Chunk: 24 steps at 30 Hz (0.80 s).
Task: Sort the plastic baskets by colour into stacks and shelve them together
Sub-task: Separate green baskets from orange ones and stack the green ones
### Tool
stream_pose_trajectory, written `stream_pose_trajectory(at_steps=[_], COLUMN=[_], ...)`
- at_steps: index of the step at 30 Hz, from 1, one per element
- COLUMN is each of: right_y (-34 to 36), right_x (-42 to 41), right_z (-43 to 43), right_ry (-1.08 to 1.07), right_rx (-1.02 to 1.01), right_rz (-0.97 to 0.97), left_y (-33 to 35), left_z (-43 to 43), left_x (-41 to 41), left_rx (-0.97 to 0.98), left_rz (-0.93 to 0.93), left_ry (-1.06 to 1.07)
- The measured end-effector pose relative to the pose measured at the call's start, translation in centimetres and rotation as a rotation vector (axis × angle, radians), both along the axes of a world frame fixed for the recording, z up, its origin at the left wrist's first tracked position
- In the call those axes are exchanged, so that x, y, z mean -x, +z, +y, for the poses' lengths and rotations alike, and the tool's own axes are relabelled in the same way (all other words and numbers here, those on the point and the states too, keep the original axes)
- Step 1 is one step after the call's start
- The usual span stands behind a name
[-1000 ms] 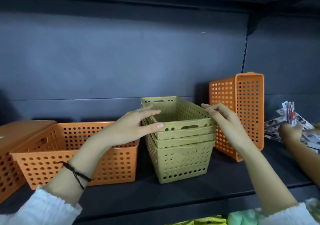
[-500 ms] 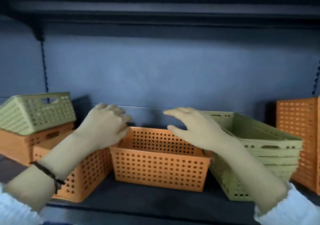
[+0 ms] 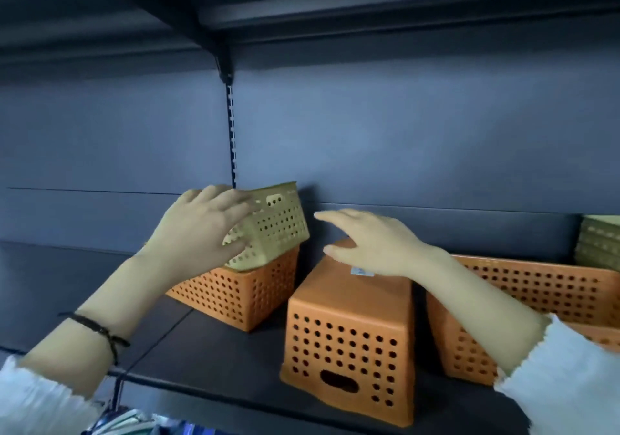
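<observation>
**Hands at the baskets on the dark shelf**

The left hand (image 3: 201, 230) lay over the near end of a green basket (image 3: 278, 223), fingers curled onto its perforated side, seemingly grasping it; that basket sat tilted, upside down, on an upright orange basket (image 3: 241, 293) at the back of the shelf (image 3: 208, 364); the right hand (image 3: 372, 243) hung released, fingers spread, just above an overturned orange basket (image 3: 349, 330) bearing a small label (image 3: 360, 271); whether it touched the basket could not be told; to the right stood another orange basket (image 3: 550, 297), open side up, with a green stack (image 3: 599, 246) behind it at the frame's edge; a dark cord (image 3: 97, 329) circled the left wrist.
</observation>
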State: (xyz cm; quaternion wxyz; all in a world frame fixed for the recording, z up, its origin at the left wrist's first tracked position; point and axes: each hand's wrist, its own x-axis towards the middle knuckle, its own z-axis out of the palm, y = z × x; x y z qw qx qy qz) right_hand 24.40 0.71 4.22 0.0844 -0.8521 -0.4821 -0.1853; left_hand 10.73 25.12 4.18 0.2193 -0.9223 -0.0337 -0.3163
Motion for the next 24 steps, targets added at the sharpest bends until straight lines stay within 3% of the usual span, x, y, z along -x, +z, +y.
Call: stream_pose_trajectory(at_steps=[2, 6, 9, 13, 16, 19, 24], right_y=[0.2, 0.3, 0.9, 0.8, 0.7, 0.9, 1.3], right_x=[0.6, 1.3, 1.6, 1.9, 2.0, 1.8, 0.8], right_z=[2.5, 5.9, 8.4, 11.8, 13.2, 13.6, 12.0], right_ry=[0.008, 0.099, 0.183, 0.167, 0.122, 0.101, 0.133], right_rx=[-0.06, -0.224, -0.287, -0.342, -0.459, -0.505, -0.61], right_rz=[0.125, 0.38, 0.47, 0.436, 0.429, 0.46, 0.547], left_y=[-0.5, -1.9, -2.7, -3.6, -3.9, -3.9, -4.4], left_z=[1.4, 4.5, 7.0, 9.0, 9.2, 9.8, 12.5], left_x=[-0.2, 0.3, 0.2, -1.3, -2.1, -2.7, -3.3], left_rx=[0.088, 0.485, 0.524, 0.639, 0.608, 0.69, 0.811], left_rz=[-0.003, -0.016, -0.128, -0.051, -0.064, -0.125, -0.259], left_ry=[-0.171, -0.488, -0.396, -0.245, -0.278, -0.359, -0.321])
